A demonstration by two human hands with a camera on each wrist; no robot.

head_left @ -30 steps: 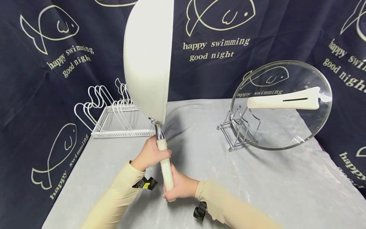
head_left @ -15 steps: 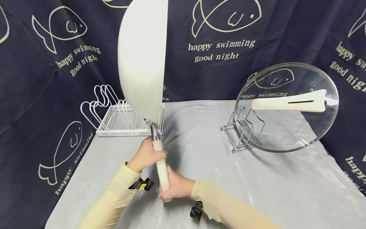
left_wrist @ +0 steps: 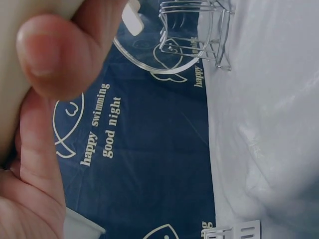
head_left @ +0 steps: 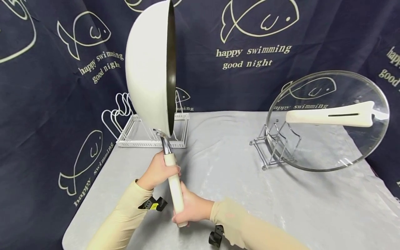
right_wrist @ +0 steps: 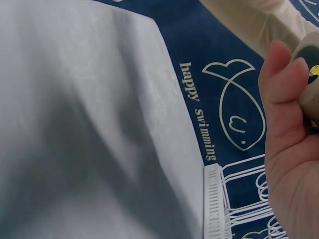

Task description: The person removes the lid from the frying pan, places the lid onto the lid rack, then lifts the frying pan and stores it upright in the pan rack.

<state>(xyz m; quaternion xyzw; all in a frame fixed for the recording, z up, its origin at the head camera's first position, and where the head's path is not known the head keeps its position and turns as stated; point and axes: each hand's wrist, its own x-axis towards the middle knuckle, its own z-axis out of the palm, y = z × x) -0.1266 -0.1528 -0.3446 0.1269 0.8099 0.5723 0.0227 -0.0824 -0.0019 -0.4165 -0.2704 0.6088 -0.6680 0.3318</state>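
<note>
A deep white frying pan [head_left: 147, 69] stands on edge in the air, its dark inside [head_left: 171, 69] facing right as a thin strip. My left hand [head_left: 158, 171] grips the upper part of its cream handle [head_left: 175, 192], just below the metal neck [head_left: 166, 146]. Lower down, my right hand [head_left: 194, 205] grips the handle near its end. In the left wrist view, the left thumb [left_wrist: 55, 55] lies across the handle. Behind the pan is a white wire rack [head_left: 150, 143] on the table, partly hidden by it.
At the right, a small metal wire stand [head_left: 272, 161] holds a large glass lid [head_left: 331, 149] upright, with a long cream handle [head_left: 331, 114] on it. A grey cloth covers the table [head_left: 237, 194]. A dark blue curtain [head_left: 200, 31] with fish prints hangs behind.
The pan has moved left in front of the white rack and turned slightly, so its dark inside now shows. Both hands keep their grip. The head view has swung left.
</note>
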